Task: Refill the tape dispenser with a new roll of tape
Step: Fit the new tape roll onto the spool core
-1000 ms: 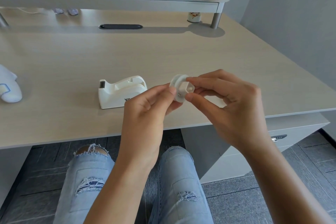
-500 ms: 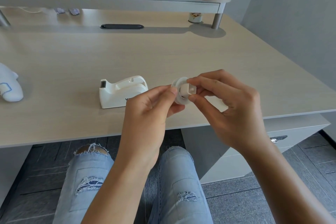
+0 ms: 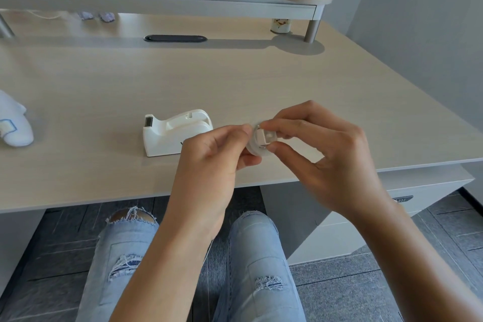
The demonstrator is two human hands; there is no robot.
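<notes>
A white tape dispenser (image 3: 172,132) stands on the light wooden desk (image 3: 235,78), its cradle empty and its cutter pointing left. Just right of it, above the desk's front edge, both hands hold a small clear tape roll (image 3: 254,148) with a white plastic hub (image 3: 264,136) in its middle. My left hand (image 3: 211,157) pinches the roll's left rim. My right hand (image 3: 321,149) grips the hub between thumb and forefinger. The far side of the roll is hidden by my fingers.
A white mouse-like object (image 3: 13,123) lies at the desk's left edge. A black cable slot (image 3: 175,38) sits at the back under a raised shelf (image 3: 156,2); a small patterned cup (image 3: 280,25) stands by the shelf leg. Drawers (image 3: 402,198) are under the desk at right.
The roll and both hands have shifted slightly right and down. My right fingers have closed further over the hub, which sits deeper in the roll. The dispenser has not moved.
</notes>
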